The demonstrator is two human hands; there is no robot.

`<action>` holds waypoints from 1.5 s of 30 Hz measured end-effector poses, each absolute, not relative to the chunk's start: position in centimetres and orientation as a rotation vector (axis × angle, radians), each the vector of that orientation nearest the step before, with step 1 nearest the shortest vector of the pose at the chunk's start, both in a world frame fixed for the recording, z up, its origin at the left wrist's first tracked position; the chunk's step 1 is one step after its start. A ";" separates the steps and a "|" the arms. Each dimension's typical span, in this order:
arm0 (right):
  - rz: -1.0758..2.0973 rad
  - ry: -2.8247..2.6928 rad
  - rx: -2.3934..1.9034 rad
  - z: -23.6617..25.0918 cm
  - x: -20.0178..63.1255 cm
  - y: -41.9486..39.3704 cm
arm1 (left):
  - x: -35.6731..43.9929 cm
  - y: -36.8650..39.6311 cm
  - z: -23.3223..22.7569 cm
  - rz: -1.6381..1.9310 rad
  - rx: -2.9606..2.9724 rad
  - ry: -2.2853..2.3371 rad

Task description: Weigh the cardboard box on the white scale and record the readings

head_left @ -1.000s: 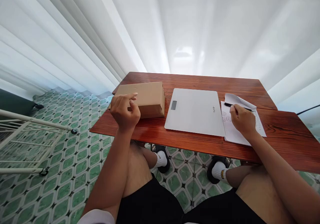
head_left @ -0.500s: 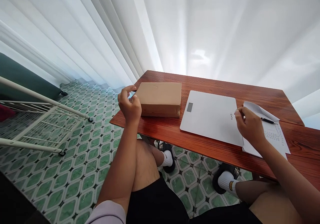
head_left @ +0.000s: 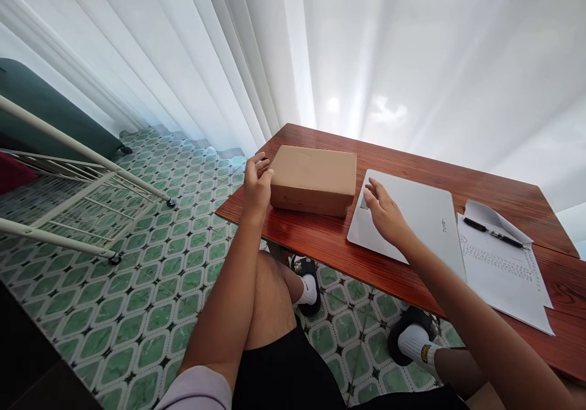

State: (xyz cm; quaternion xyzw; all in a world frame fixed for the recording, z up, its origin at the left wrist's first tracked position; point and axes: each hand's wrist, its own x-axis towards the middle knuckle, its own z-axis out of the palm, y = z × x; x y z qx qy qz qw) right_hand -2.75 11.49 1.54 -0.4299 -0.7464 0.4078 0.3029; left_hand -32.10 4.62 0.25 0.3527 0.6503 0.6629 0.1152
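Note:
A closed brown cardboard box (head_left: 314,175) rests on the left part of the reddish wooden table (head_left: 302,227). My left hand (head_left: 257,184) is at the box's left side, fingers loosely bent and apart, the thumb by the box's edge; whether it touches cannot be told. To the right of the box lies a flat white scale (head_left: 416,215) with small dark lettering. My right hand (head_left: 387,212) hovers over the scale's left part, empty, fingers stretched toward the box. It partly covers the scale's small grey display (head_left: 365,201).
Sheets of paper (head_left: 508,276) with writing lie right of the scale, a black pen (head_left: 494,233) on top. A white wheeled rack (head_left: 96,196) stands on the green tiled floor (head_left: 151,300) at left. White curtains (head_left: 412,74) hang behind the table.
My right hand has moved left from the scale's right edge to its display side, its fingers straightening. My left hand stays beside the box. The view has shifted slightly.

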 end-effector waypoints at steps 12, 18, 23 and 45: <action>1.181 -2.060 -1.099 1.2 -5.9 10.6 | -32.4 3.6 -0.2 1.639 1.126 2.021; 1.123 -2.074 -1.090 1.3 -6.3 10.2 | -32.4 3.6 -0.2 1.625 1.140 2.049; 1.119 -2.067 -1.094 1.3 -6.3 10.2 | -32.1 3.5 0.1 1.602 1.129 2.072; 1.152 -2.039 -0.971 2.9 -5.0 10.1 | -29.7 3.5 1.2 2.044 1.208 1.982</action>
